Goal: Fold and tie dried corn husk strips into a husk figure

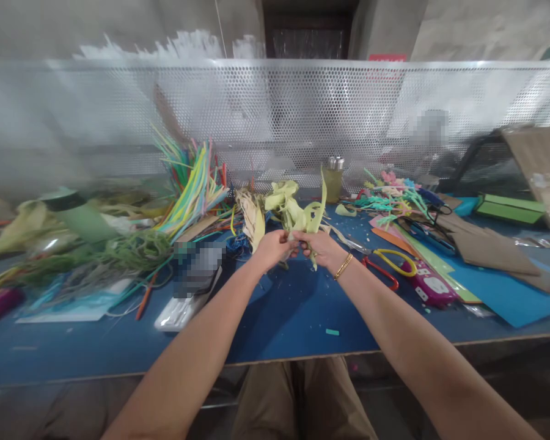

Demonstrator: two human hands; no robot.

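Note:
My left hand [276, 247] and my right hand [319, 245] meet over the blue table, fingers pinched together. Between them is a pale green strip that looks like corn husk [319, 208]; one end rises above my right hand, and a short piece hangs below it. Both hands are closed on it, though the fingertips hide the exact grip. Just behind lie more crumpled pale green husks [283, 192]. A drier, tan husk bundle [253, 217] lies to the left. Scissors with red and yellow handles [396, 260] rest right of my right hand.
A bundle of coloured pipe cleaners [195, 189] and tangled green cord [140, 250] lie left. At right are a purple case [433, 284], coloured paper [499, 293] and cardboard [490, 247]. A bottle [334, 180] stands before the perforated metal panel [238, 110].

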